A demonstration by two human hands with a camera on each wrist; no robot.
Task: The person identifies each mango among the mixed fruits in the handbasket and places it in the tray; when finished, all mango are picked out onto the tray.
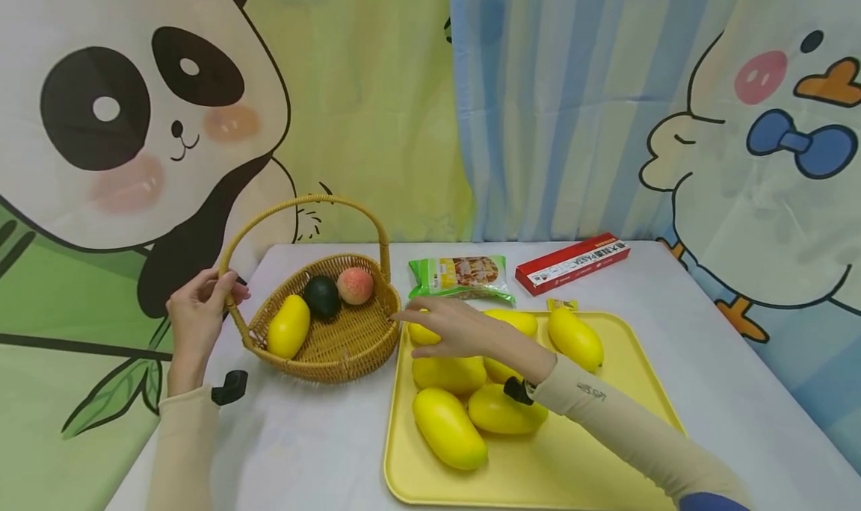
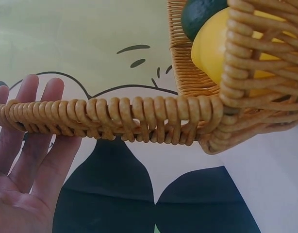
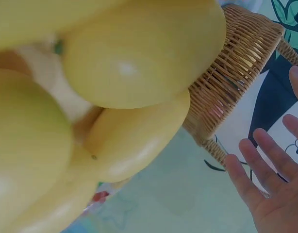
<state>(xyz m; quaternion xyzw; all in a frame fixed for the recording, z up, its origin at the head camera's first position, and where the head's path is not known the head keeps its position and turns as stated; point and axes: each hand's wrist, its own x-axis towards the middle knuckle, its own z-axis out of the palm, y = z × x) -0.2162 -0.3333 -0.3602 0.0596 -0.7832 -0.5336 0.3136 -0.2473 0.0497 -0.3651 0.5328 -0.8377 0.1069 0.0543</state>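
At the handle of a wicker basket [image 1: 356, 339] is my left hand [image 1: 198, 305], pinching its left side between thumb and fingers. The other fingers look fairly straight behind the woven handle [image 2: 115, 114] in the left wrist view. Inside the basket lie a yellow mango [image 1: 289, 326], a dark green avocado [image 1: 322, 297] and a peach [image 1: 355, 285]. My right hand [image 1: 454, 330] hovers palm down over several mangoes [image 1: 449, 429] on a yellow tray [image 1: 605, 451], fingertips close to the basket's right rim. Its fingers [image 3: 268, 160] are spread and hold nothing.
Behind the tray lie a green-edged food packet [image 1: 467, 276] and a red pasta box [image 1: 572, 263]. A small yellow wrapped piece [image 1: 562, 304] sits at the tray's far edge. A cartoon-printed curtain [image 1: 377, 107] hangs behind the white table [image 1: 289, 451].
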